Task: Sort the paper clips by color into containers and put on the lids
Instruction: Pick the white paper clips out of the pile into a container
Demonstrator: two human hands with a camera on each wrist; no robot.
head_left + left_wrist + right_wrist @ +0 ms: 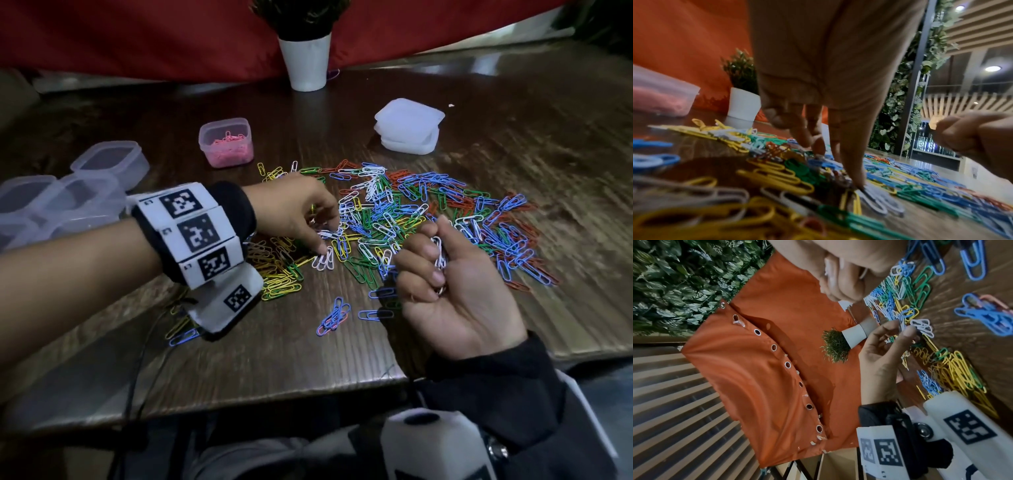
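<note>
A mixed pile of coloured paper clips (428,219) is spread over the dark wooden table. My left hand (327,236) reaches down into the pile's left side, its thumb and fingertips closing on a few white clips (323,262). The left wrist view shows the thumb tip (858,183) pressed on white clips (877,203). My right hand (435,260) lies palm up at the pile's near edge, fingers curled round a bunch of white clips (440,253). An open container of pink clips (226,142) stands behind the pile.
Several empty clear containers (109,161) sit at the far left. A stack of white lids (407,125) lies back right, and a white plant pot (306,63) stands at the rear. Yellow clips (281,270) and a blue cluster (334,315) lie nearer me.
</note>
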